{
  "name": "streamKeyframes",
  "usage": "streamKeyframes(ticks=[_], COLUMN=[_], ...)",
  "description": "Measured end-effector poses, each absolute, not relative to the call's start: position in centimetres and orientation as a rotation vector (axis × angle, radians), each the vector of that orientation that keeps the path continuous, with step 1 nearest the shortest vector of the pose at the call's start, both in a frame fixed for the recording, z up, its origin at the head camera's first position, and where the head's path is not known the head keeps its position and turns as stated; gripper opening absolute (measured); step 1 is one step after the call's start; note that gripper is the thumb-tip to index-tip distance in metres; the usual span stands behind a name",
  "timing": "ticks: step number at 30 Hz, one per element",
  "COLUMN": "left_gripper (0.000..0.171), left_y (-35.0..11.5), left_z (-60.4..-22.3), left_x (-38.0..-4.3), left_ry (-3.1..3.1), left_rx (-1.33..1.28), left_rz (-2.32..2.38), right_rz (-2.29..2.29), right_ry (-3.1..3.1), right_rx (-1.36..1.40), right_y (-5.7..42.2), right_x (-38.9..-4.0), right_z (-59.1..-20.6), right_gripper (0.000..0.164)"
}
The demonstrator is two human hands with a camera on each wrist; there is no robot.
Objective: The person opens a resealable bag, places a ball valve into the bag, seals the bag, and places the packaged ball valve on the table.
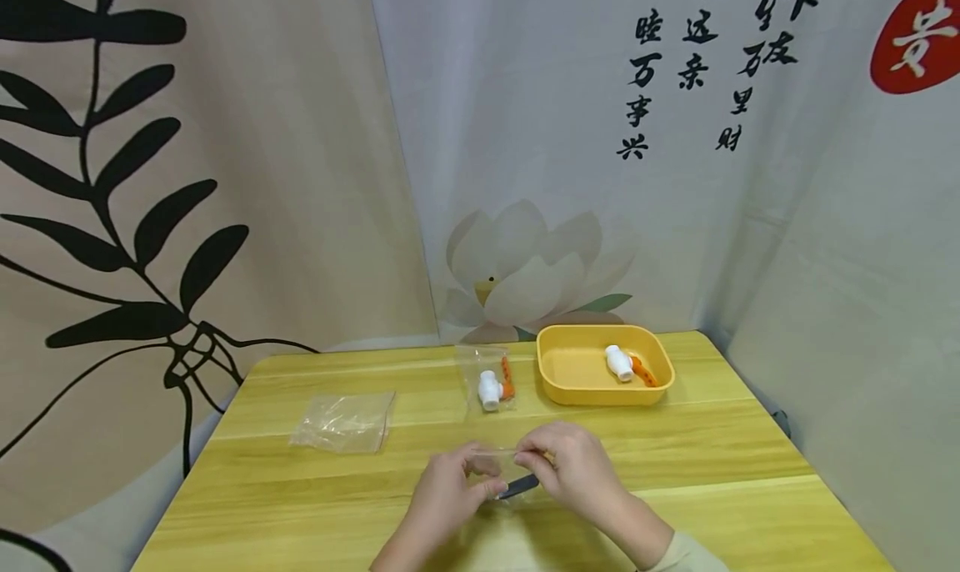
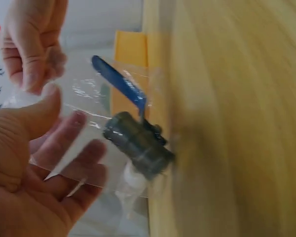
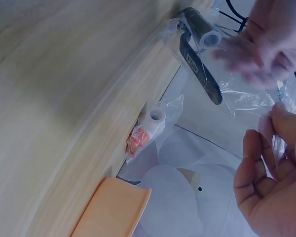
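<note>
A clear plastic bag (image 2: pixel 89 94) hangs between my hands over the table, with a ball valve (image 2: pixel 138 145) inside, its body dark and its lever long and blue-looking. My right hand (image 1: pixel 573 464) pinches the bag's upper edge between thumb and fingers. My left hand (image 1: pixel 453 489) is at the other side of the bag, its fingers spread behind the plastic and its thumb apart from them in the left wrist view. From the head, mostly the dark lever (image 1: pixel 519 486) shows; the valve body is hidden by the left hand.
Beyond the hands lies a bagged white fitting (image 1: pixel 490 390) with an orange handle. An orange-yellow tray (image 1: pixel 558 395) at the back right holds a similar white fitting (image 1: pixel 619 363) with an orange handle. A flat clear bag (image 1: pixel 343 422) lies on the left of the wooden table (image 1: pixel 247 489).
</note>
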State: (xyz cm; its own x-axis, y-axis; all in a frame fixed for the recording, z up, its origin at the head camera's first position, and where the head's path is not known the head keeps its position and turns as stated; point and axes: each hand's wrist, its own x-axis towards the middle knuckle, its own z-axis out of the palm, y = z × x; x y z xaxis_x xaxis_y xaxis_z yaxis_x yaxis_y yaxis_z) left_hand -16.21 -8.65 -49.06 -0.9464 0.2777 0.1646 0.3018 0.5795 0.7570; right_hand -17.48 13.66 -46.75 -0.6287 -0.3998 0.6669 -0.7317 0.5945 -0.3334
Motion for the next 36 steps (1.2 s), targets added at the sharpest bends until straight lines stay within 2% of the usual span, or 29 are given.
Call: streamKeyframes(ticks=[4,10,15,18,28,36], left_gripper=[0.013,0.025,0.023,0.018,0.025,0.028], left_y=[-8.7,-8.6,-8.8,-9.2,-11.2,-12.3], left_z=[-50.5,-51.7,-51.7,-51.4,-50.5,-49.5], left_x=[-16.6,-16.7,-16.7,-16.7,-16.2,-15.3], left_ry=[-2.880,-2.926,-2.918,-2.916,-2.808,-2.719], left_rx=[-0.615,-0.672,-0.643,-0.593,-0.424,-0.393], left_rz=[-1.251,-1.133,-1.169,-1.253,-1.645,-1.972], right_rz=[0.823,0.824,0.831,0.832,0.903,1.210], right_ry=[-2.278,-2.275,-2.304,-2.342,-2.417,-2.561], right_rx=[0.897,0.881,0.846,0.809,0.661,0.523], right_y=[13.6,13.5,13.7,14.1,16.0,17.1], right_x=[-17.4,-17.5,-17.5,-17.5,-17.5,-17.3], right_z=[-46.8,-47.1,-47.2,-47.2,-47.1,-46.7], right_gripper=[0.014,0.014,0.014,0.011,0.006,0.005])
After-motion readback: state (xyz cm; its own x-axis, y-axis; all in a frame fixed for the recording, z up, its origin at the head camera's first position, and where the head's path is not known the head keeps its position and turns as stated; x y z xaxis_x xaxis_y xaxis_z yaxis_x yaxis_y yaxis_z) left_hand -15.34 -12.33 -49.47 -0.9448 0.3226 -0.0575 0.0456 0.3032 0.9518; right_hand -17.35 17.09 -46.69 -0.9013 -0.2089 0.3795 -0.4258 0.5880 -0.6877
